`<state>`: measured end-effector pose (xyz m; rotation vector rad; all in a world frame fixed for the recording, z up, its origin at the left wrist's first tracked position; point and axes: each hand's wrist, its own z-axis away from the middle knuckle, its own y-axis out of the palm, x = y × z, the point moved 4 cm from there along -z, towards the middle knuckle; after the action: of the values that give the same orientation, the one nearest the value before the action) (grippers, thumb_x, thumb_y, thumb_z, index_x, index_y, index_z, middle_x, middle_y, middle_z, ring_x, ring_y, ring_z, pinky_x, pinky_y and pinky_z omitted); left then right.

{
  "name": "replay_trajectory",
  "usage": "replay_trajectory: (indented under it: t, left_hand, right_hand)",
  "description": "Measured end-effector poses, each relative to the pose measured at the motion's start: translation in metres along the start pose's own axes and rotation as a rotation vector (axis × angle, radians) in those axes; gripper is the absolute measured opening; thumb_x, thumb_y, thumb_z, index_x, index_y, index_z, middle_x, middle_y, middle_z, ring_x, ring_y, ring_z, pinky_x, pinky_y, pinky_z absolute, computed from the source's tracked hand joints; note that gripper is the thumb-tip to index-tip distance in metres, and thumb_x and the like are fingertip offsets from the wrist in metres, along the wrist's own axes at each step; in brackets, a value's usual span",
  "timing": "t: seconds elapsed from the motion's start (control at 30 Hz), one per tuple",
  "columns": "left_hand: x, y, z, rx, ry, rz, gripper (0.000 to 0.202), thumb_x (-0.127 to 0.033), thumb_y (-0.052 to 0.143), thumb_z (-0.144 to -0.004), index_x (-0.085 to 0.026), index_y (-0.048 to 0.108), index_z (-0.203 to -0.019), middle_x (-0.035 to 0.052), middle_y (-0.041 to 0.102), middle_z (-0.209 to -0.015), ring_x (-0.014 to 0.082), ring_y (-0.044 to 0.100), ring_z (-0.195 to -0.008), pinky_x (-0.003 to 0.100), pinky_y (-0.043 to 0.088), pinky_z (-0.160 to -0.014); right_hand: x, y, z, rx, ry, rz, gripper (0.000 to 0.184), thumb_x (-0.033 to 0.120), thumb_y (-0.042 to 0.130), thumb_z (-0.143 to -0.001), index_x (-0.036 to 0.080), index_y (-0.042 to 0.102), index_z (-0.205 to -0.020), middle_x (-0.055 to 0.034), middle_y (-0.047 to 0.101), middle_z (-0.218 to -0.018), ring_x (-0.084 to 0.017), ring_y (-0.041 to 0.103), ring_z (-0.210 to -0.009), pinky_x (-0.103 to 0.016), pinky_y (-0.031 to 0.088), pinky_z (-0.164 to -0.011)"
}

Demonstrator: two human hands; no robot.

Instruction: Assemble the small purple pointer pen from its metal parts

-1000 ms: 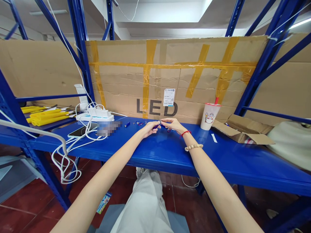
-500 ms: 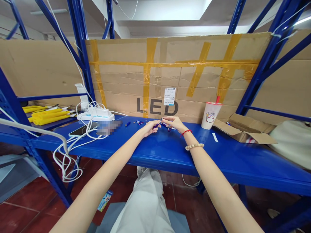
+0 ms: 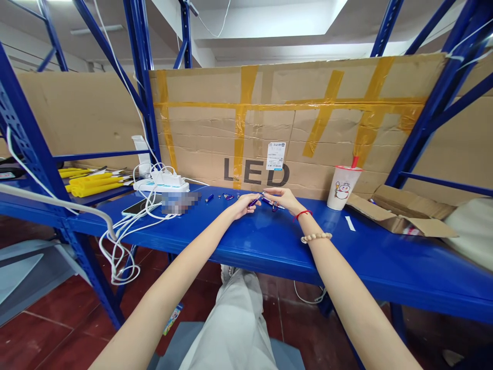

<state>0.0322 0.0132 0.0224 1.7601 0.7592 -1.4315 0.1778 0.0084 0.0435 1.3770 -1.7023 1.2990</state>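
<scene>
Purple piece (image 3: 253, 201) being pinched
Left hand (image 3: 242, 206) and right hand (image 3: 284, 198) are reaching forward, fingertips seemingly gripping its ends; cup (image 3: 342, 187) is standing at 2 o'clock, open shelf (image 3: 246, 244) at 6.

Both arms are bare past the elbow. Behind the right hand (image 3: 284, 199), 2 bands circle the wrist: a thin red string (image 3: 302, 213) and, at 5 o'clock from it, a bracelet (image 3: 316, 237) of pale round beads. Loose, pale grey trousers (image 3: 231, 318) cover the legs.
</scene>
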Motion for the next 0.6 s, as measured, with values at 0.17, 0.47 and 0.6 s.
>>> replay_trajectory:
  t: [0.17, 0.47, 0.6]
  left_hand:
    - [0.0004, -0.0019, -0.0004, -0.004, 0.005, 0.0, 0.018, -0.027, 0.05, -0.083, -0.01, 0.05, -0.09, 0.0006, 0.048, -0.066, 0.0017, 0.028, -0.041, 0.014, 0.02, -0.039]
    - [0.0041, -0.002, -0.0026, 0.008, 0.0, -0.035, 0.016, -0.025, 0.049, -0.084, -0.01, 0.049, -0.087, 0.0002, 0.049, -0.067, 0.0013, 0.027, -0.041, 0.014, 0.022, -0.04]
    - [0.0036, 0.001, -0.0004, 0.026, 0.005, -0.057, 0.018, -0.027, 0.055, -0.081, -0.01, 0.049, -0.084, 0.0008, 0.05, -0.067, 0.0007, 0.027, -0.041, 0.014, 0.022, -0.041]
  right_hand:
    - [0.0004, 0.0023, 0.0013, 0.025, 0.002, 0.002, 0.057, 0.041, 0.071, -0.058, 0.011, 0.063, -0.106, -0.0054, 0.06, -0.075, -0.003, 0.045, -0.054, -0.013, 0.036, -0.044]
    - [-0.0055, 0.0048, 0.0012, 0.076, 0.033, 0.001, 0.059, 0.041, 0.072, -0.056, 0.01, 0.064, -0.106, -0.0036, 0.058, -0.066, -0.004, 0.044, -0.051, -0.014, 0.035, -0.042]
    - [-0.0033, 0.005, 0.0018, 0.075, 0.034, 0.001, 0.059, 0.042, 0.072, -0.056, 0.01, 0.064, -0.105, -0.0027, 0.057, -0.063, -0.003, 0.043, -0.05, -0.014, 0.035, -0.042]
